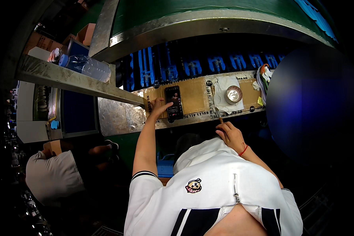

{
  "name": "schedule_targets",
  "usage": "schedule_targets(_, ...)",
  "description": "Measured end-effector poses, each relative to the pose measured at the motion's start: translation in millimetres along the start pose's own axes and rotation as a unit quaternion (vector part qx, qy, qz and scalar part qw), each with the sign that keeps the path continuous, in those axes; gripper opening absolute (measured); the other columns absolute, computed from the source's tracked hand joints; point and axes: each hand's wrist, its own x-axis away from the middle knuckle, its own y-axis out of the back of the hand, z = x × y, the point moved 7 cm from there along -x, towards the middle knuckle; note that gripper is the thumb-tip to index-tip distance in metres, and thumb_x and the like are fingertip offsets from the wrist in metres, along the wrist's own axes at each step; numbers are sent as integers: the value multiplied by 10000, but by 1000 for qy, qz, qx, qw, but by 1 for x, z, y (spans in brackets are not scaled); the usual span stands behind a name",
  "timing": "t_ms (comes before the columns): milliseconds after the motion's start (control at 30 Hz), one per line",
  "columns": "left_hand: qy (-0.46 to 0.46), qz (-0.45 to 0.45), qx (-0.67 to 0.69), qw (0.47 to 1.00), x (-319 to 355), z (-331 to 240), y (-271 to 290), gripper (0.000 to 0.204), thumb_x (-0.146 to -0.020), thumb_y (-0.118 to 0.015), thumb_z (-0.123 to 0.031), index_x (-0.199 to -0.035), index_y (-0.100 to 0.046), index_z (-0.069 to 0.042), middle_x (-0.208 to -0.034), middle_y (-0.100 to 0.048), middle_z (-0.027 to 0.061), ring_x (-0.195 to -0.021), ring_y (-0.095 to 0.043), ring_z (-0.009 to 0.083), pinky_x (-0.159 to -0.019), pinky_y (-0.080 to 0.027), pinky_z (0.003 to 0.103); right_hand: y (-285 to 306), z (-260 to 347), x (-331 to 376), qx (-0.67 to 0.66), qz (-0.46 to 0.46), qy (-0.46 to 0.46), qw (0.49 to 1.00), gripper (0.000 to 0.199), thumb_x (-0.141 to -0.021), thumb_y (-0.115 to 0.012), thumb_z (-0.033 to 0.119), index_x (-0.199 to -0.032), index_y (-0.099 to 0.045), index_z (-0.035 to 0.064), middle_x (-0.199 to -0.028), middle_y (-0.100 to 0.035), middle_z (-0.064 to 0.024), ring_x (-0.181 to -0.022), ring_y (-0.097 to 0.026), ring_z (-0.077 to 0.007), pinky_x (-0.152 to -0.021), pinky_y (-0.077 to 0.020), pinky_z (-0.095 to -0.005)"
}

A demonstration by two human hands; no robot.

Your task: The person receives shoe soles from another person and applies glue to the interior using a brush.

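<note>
My left hand [159, 107] is at the left side of a black smartphone [174, 103] lying on the cardboard, its screen lit. One finger reaches over the screen, the others rest apart beside the phone. My right hand [233, 135], a red string round its wrist, is closed on a wooden-handled brush [221, 119]. The brush's tip points away from me, toward a white paper sheet [223, 108]. On that sheet stands a small round metal cup [234, 94], its inside shiny.
Taped cardboard [194, 94] covers a metal ledge [122, 118]. Blue parts [192, 67] line up behind it. A water bottle [85, 66] lies on a metal beam at the left. Rags [264, 78] sit at the ledge's right end. Another person [55, 173] is at lower left.
</note>
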Motion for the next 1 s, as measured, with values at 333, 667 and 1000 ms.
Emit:
schedule_targets(333,10,26,-71,997,0,-6,2,894,-525,-860,-451,-1230,-410,-135,-1192,-279,116,-1214,-232,321,-1053,-279,392,-4,0,-4,-8,-4,5,1000,178,-849,-649,202,-957,-622,63,-895,-593,-106,-735,-615,-304,-621,-507,-362)
schedule_targets(667,33,-19,3,999,-46,42,-6,508,-878,-493,-540,-1227,-527,-173,-1270,-279,147,-1273,-190,364,-1080,-200,460,-4,-1,-6,-12,-4,2,1000,176,-844,-653,188,-959,-627,57,-889,-594,-115,-752,-616,-313,-634,-512,-365)
schedule_targets(1000,51,-27,13,998,-24,11,-1,708,-863,-376,-684,-1316,-477,-150,-1379,-239,188,-1318,-148,371,-1093,-168,476,-5,-7,-7,-17,-3,-14,1000,183,-846,-651,191,-964,-627,54,-900,-597,-115,-776,-616,-320,-651,-512,-370)
